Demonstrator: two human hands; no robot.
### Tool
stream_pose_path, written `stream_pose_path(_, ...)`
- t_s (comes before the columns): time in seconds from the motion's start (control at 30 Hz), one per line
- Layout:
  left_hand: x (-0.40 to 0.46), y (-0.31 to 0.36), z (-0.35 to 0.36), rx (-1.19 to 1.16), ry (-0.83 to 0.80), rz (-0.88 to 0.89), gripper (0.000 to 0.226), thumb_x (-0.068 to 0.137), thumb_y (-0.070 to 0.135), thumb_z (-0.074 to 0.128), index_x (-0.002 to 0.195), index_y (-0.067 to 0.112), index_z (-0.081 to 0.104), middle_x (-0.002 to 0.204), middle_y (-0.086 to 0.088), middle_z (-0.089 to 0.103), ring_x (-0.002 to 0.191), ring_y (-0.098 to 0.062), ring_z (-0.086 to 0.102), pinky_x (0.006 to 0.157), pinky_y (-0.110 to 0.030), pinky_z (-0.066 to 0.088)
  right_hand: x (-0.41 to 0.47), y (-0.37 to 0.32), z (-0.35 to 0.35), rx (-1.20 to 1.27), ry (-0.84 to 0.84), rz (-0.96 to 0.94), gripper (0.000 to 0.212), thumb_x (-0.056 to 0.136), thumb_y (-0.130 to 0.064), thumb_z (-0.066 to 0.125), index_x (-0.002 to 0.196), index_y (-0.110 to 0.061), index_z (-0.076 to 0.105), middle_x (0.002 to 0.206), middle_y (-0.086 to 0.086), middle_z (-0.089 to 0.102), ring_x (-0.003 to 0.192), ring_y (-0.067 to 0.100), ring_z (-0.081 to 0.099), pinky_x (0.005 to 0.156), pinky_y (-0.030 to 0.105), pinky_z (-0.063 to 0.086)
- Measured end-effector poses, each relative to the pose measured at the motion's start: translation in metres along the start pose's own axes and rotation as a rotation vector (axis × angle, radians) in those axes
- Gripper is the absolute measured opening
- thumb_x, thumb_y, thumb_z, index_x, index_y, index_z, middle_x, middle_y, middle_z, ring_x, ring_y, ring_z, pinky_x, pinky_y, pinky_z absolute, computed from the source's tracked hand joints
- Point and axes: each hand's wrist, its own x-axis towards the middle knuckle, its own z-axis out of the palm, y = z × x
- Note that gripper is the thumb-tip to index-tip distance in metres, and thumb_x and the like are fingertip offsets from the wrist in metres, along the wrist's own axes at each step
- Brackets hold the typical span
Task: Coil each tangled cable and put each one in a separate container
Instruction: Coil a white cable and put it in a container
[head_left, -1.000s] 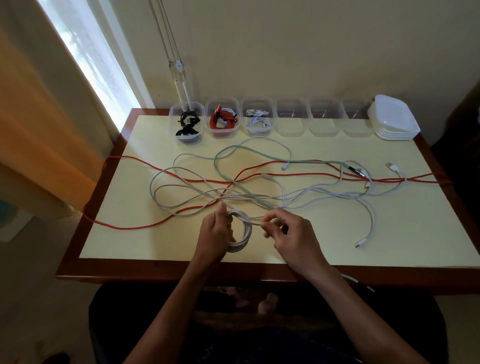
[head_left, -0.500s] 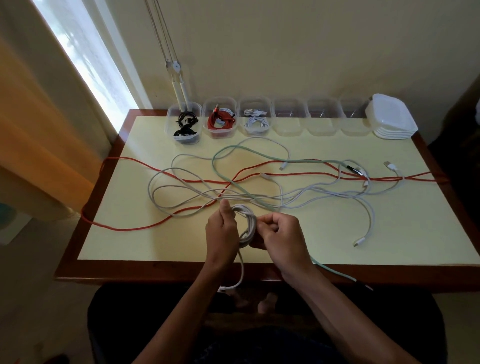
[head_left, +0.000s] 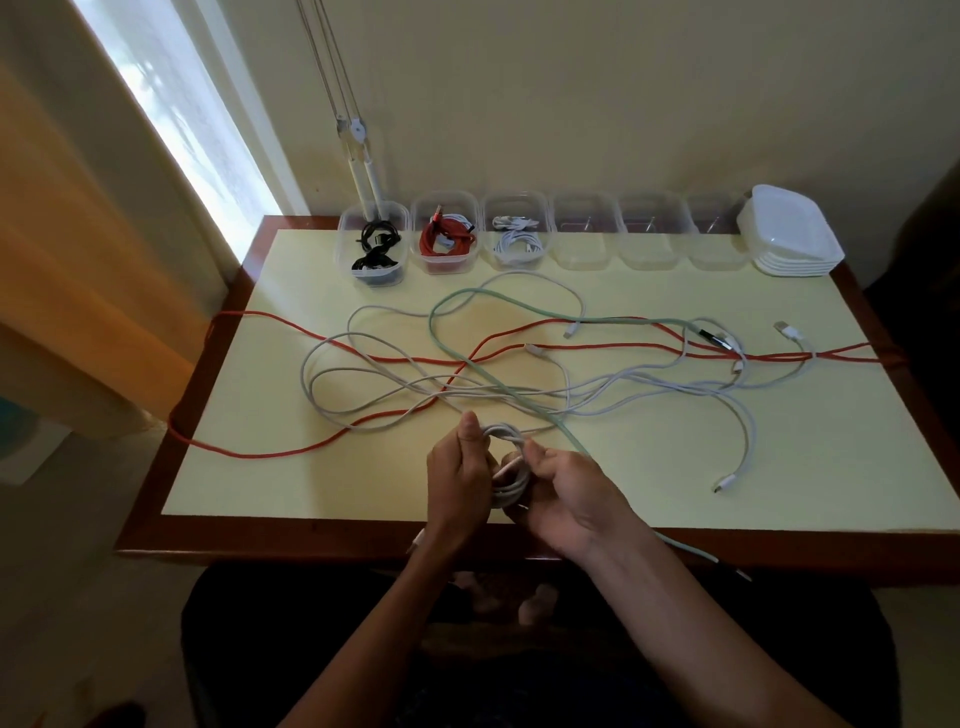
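A small coil of white cable (head_left: 506, 467) sits between my hands near the table's front edge. My left hand (head_left: 460, 478) grips the coil's left side. My right hand (head_left: 566, 493) pinches the cable at the coil's right side. Behind them a tangle of white cables (head_left: 415, 384), a pale green cable (head_left: 467, 358) and a long red cable (head_left: 597, 347) spreads across the yellow tabletop (head_left: 675, 483). Six clear containers line the back edge; the black-cable container (head_left: 371, 244), red-cable container (head_left: 445, 238) and white-cable container (head_left: 517, 236) are filled, and three empty containers (head_left: 584, 236) stand to their right.
A stack of white lids (head_left: 789, 239) stands at the back right corner. The red cable hangs over both the left and right table edges. A window with an orange curtain (head_left: 78, 260) is at the left. The green cable drops off the front edge at the right.
The coil has gained another loop and my right hand has closed in against it. Both hands have shifted slightly toward the front edge.
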Motion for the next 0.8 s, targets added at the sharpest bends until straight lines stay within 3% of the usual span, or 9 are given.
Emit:
stream_pose_path(0.13, 0.002, -0.008, -0.002, 0.133, 0.015, 0.099, 0.050, 0.105, 0.030, 0.031, 0.065, 0.010, 0.053, 0.055, -0.003, 0.050, 0.048, -0.012, 0.046, 0.046, -0.030, 0.036, 0.000, 0.003, -0.008, -0.083, -0.042, -0.020, 0.023, 0.102, -0.014, 0.042, 0.095, -0.001, 0.060, 0.074, 0.012, 0.065, 0.076, 0.026, 0.060, 0.080, 0.041, 0.044)
stream_pose_path(0.23, 0.002, -0.007, -0.006, 0.290, 0.051, 0.223, 0.043, 0.103, 0.033, 0.028, 0.070, 0.016, 0.049, 0.054, 0.011, 0.044, 0.048, -0.012, 0.048, 0.044, -0.019, 0.033, -0.001, 0.002, -0.012, -0.469, 0.119, -0.181, 0.023, 0.101, -0.025, 0.052, 0.102, -0.007, 0.066, 0.091, 0.008, 0.075, 0.088, 0.021, 0.069, 0.078, 0.037, 0.049)
stream_pose_path(0.3, 0.001, -0.002, -0.008, 0.381, 0.089, 0.284, 0.037, 0.103, 0.035, 0.025, 0.075, 0.021, 0.046, 0.054, 0.018, 0.037, 0.040, -0.005, 0.038, 0.042, -0.015, 0.030, -0.003, 0.004, -0.011, -0.667, 0.233, -0.286, 0.030, 0.097, -0.038, 0.056, 0.098, -0.010, 0.068, 0.091, 0.003, 0.075, 0.081, 0.016, 0.070, 0.070, 0.030, 0.051)
stream_pose_path(0.37, 0.002, 0.000, -0.010, 0.439, 0.126, 0.303, 0.032, 0.103, 0.032, 0.028, 0.077, 0.023, 0.044, 0.053, 0.020, 0.031, 0.039, 0.001, 0.032, 0.041, -0.013, 0.028, -0.007, 0.005, -0.009, -0.702, 0.222, -0.298, 0.038, 0.096, -0.042, 0.057, 0.091, -0.007, 0.070, 0.078, 0.002, 0.072, 0.063, 0.013, 0.064, 0.060, 0.025, 0.048)
stream_pose_path(0.47, 0.001, 0.000, -0.008, 0.483, 0.125, 0.282, 0.033, 0.101, 0.038, 0.024, 0.078, 0.024, 0.042, 0.052, 0.018, 0.032, 0.040, 0.001, 0.032, 0.041, -0.013, 0.020, -0.011, 0.007, -0.007, -0.706, 0.101, -0.252, 0.032, 0.094, -0.034, 0.062, 0.081, -0.007, 0.073, 0.068, -0.001, 0.068, 0.059, 0.013, 0.056, 0.057, 0.026, 0.045)
stream_pose_path(0.57, 0.003, -0.001, -0.006, 0.501, 0.127, 0.255, 0.036, 0.102, 0.037, 0.024, 0.074, 0.023, 0.041, 0.049, 0.016, 0.030, 0.040, -0.001, 0.030, 0.045, -0.016, 0.017, -0.009, 0.006, -0.006, -0.524, 0.012, -0.184, 0.026, 0.096, -0.021, 0.060, 0.074, -0.008, 0.067, 0.070, 0.002, 0.064, 0.067, 0.015, 0.056, 0.060, 0.028, 0.044)
stream_pose_path(0.7, 0.010, -0.004, -0.009, 0.562, 0.052, 0.312, 0.044, 0.103, 0.038, 0.021, 0.066, 0.022, 0.040, 0.053, 0.008, 0.040, 0.054, -0.017, 0.042, 0.062, -0.031, 0.031, -0.006, 0.002, -0.008, -0.281, 0.009, -0.067, 0.036, 0.094, -0.021, 0.053, 0.059, -0.013, 0.050, 0.064, 0.006, 0.055, 0.068, 0.021, 0.060, 0.067, 0.036, 0.044)
stream_pose_path(0.8, 0.013, -0.008, -0.010, 0.602, 0.010, 0.286, 0.053, 0.100, 0.044, 0.016, 0.066, 0.019, 0.047, 0.062, 0.001, 0.053, 0.069, -0.021, 0.049, 0.069, -0.036, 0.031, -0.006, 0.001, -0.010, -0.224, 0.044, -0.075, 0.038, 0.094, -0.018, 0.056, 0.057, -0.012, 0.050, 0.055, 0.007, 0.049, 0.056, 0.023, 0.056, 0.064, 0.037, 0.048)
